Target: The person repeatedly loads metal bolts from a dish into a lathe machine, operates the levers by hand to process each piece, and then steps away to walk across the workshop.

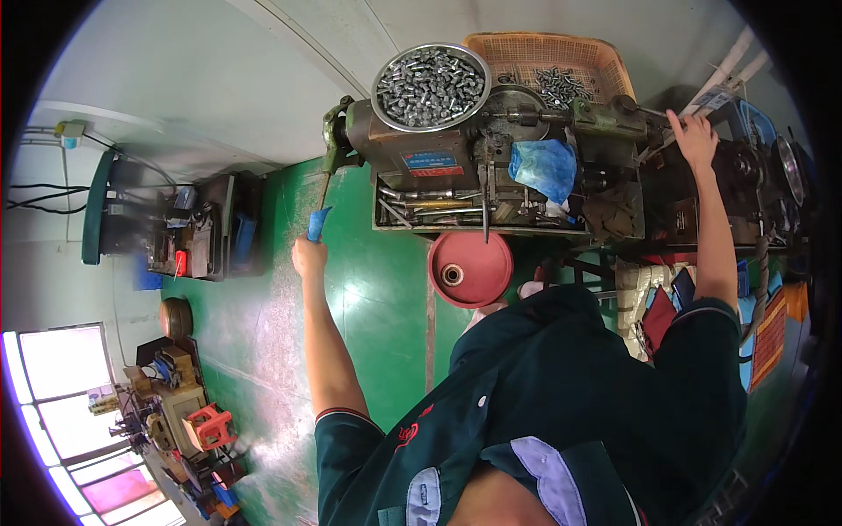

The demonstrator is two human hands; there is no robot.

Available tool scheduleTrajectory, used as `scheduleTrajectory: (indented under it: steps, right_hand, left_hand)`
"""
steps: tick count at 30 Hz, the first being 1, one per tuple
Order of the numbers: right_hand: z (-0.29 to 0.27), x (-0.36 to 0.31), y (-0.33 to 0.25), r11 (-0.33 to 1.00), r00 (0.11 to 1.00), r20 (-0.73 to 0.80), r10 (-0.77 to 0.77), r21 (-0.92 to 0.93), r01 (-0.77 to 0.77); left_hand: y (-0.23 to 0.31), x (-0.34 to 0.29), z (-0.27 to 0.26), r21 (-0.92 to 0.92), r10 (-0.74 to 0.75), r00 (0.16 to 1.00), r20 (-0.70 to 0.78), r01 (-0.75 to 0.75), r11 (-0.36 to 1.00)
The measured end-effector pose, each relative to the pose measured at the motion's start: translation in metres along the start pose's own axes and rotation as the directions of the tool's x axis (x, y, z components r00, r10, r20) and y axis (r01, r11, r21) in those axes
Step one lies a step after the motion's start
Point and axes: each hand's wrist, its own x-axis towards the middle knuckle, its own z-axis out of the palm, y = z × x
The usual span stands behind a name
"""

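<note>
My left hand [309,256] is closed round the lower end of a lever handle [317,224] wrapped in blue material. That lever hangs from the left end of a small, worn bench lathe [386,147]. Out at the lathe's right end, my right hand [695,145] has its fingers curled at the tip of a thin metal lever [651,111]; part of the grip is hidden. Between the hands, a blue cloth [544,168] drapes over the front of the machine. A round steel bowl [377,98] heaped with small metal parts stands on the lathe's left part.
Behind the lathe sits an orange plastic basket [548,42] with more metal parts. Tools lie in the tray [395,226] along its front. Below is a round red stool [487,279]. Another machine [745,167] stands close at right; a bench with equipment [210,237] is farther left.
</note>
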Motion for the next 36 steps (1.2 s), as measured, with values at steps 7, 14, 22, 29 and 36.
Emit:
scheduleTrajectory:
  steps: [7,14,22,29,36]
  right_hand:
    - [-0.034,-0.034,-0.011,0.996,0.996,0.083,0.033,0.085,-0.04]
    - [-0.033,-0.036,-0.017,0.994,0.987,0.137,0.086,0.052,-0.093]
    - [-0.038,-0.038,-0.021,0.987,0.962,0.228,0.149,0.027,-0.16]
    - [-0.04,-0.038,-0.018,0.984,0.957,0.235,0.17,0.019,-0.179]
    - [-0.03,-0.036,-0.018,0.984,0.944,0.286,0.167,0.016,-0.179]
  left_hand:
    - [-0.002,0.001,0.004,-0.028,0.031,0.997,-0.068,-0.033,0.999]
    - [-0.001,0.0,-0.001,-0.008,-0.012,1.0,0.002,0.012,1.0]
    - [0.002,0.0,-0.001,-0.006,-0.011,0.999,0.031,0.012,1.0]
    - [0.005,0.0,-0.001,-0.02,-0.018,1.0,0.021,0.018,1.0]
    - [0.002,-0.001,-0.001,-0.022,-0.04,0.999,0.021,0.04,0.999]
